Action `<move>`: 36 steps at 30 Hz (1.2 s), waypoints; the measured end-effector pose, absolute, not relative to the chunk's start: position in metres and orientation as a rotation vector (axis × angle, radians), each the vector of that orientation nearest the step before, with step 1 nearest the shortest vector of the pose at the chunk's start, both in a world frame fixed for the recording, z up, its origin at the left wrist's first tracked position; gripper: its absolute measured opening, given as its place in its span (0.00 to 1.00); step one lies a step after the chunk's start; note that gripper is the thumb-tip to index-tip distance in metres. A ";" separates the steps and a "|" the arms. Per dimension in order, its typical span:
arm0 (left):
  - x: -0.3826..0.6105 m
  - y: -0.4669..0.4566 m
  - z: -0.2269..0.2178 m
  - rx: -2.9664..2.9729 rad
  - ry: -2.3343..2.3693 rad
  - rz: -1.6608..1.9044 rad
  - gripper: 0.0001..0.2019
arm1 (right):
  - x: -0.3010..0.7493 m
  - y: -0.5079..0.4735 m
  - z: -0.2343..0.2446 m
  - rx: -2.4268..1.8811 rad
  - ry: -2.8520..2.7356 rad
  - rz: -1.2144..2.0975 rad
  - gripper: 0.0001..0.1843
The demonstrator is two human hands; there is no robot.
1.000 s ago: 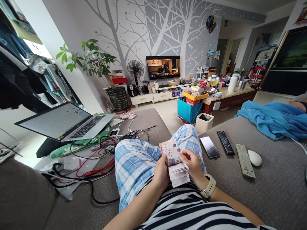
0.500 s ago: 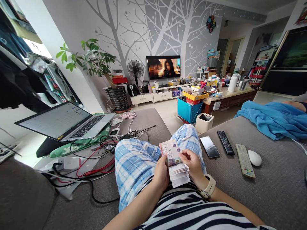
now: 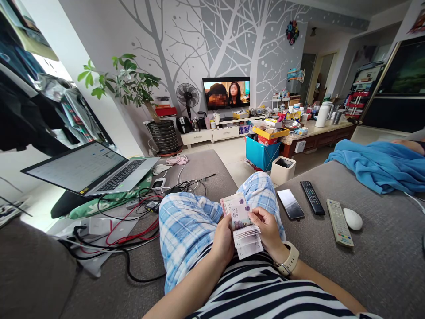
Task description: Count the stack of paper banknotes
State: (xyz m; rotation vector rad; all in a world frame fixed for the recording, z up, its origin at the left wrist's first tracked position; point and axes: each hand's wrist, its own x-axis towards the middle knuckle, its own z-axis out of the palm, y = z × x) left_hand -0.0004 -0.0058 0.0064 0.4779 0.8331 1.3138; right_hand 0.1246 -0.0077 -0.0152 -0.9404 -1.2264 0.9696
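A wad of banknotes point(image 3: 237, 212) stands upright over my lap, above blue plaid trousers point(image 3: 186, 221). My left hand point(image 3: 223, 241) is closed round the wad's left edge from behind. My right hand point(image 3: 268, 229), with a cream watch on the wrist, pinches the top note near its right side. Folded-down notes point(image 3: 247, 243) fan out below, between both hands.
On the grey sofa to my right lie a phone point(image 3: 290, 204), a black remote point(image 3: 312, 197), a grey remote point(image 3: 338, 221) and a white mouse point(image 3: 352, 219). An open laptop point(image 3: 93, 170) and tangled cables point(image 3: 133, 221) sit to my left. A person under a blue blanket point(image 3: 378, 164) lies far right.
The hands and the wad have barely moved; the folded-down notes sit slightly tighter. The picture on the television has changed.
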 end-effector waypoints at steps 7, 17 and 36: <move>0.001 -0.009 0.013 0.527 0.846 1.321 0.14 | 0.124 -0.010 -0.012 -0.921 -1.206 0.985 0.15; 0.000 -0.009 0.013 0.515 0.839 1.331 0.15 | 0.124 -0.012 -0.007 -0.944 -1.207 0.984 0.15; 0.001 -0.006 0.011 0.500 0.821 1.328 0.15 | 0.123 -0.011 -0.006 -0.953 -1.194 0.972 0.17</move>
